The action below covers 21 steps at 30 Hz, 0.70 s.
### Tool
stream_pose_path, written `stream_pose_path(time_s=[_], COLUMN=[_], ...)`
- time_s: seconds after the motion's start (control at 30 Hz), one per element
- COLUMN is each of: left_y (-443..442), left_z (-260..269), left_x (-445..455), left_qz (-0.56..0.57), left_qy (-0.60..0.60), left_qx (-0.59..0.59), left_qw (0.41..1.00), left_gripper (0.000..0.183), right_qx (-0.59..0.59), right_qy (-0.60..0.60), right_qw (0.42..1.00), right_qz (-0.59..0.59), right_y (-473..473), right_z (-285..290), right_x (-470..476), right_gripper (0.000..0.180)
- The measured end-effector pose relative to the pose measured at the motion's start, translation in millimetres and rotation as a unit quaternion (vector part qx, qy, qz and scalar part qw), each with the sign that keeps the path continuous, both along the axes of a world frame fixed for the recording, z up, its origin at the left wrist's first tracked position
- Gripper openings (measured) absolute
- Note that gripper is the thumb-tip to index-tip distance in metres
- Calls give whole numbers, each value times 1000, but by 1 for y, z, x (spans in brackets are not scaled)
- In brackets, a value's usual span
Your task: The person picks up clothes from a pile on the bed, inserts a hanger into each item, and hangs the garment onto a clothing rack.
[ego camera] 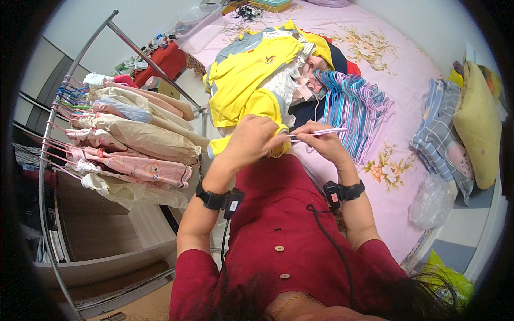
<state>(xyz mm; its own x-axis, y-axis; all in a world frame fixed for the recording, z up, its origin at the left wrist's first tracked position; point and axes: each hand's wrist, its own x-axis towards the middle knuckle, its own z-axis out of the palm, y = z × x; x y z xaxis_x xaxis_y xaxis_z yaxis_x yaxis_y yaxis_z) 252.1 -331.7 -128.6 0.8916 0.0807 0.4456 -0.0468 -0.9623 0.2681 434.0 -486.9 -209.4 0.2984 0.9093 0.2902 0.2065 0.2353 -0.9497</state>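
My left hand [255, 135] grips a yellow garment [263, 105] with grey edging, near its opening. In my right hand [321, 142] is a pale purple clothes hanger [335, 131], one end pointing toward that opening. Whether the hanger's tip lies inside the cloth is hidden by my fingers. Just beyond my hands, a yellow and grey shirt [257, 60] lies on a heap of clothes on the bed. A row of blue, pink and purple hangers [353, 116] rests on the bed to the right of the heap.
On the left stands a metal clothes rack [45, 160] hung with children's clothes [140, 136]. The bed's floral sheet [401, 100] spreads ahead. A clear plastic bin [196, 28] sits at the far left corner. Along the right edge are a yellow pillow [476, 128] and a plastic bag [431, 202].
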Motion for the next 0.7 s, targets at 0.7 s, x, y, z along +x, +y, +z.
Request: stream_pose_path(time_s=[0.7], left_y=[14], left_z=[-1], left_x=[-20], left_qz=[202], left_qy=[-48], left_qx=[-164], left_qw=[964], left_gripper=[17], right_qx=[-10], right_qy=[-112], right_qw=[942], right_qz=[-316], right_y=[34], right_z=[-27], right_x=[-28], right_gripper=[31])
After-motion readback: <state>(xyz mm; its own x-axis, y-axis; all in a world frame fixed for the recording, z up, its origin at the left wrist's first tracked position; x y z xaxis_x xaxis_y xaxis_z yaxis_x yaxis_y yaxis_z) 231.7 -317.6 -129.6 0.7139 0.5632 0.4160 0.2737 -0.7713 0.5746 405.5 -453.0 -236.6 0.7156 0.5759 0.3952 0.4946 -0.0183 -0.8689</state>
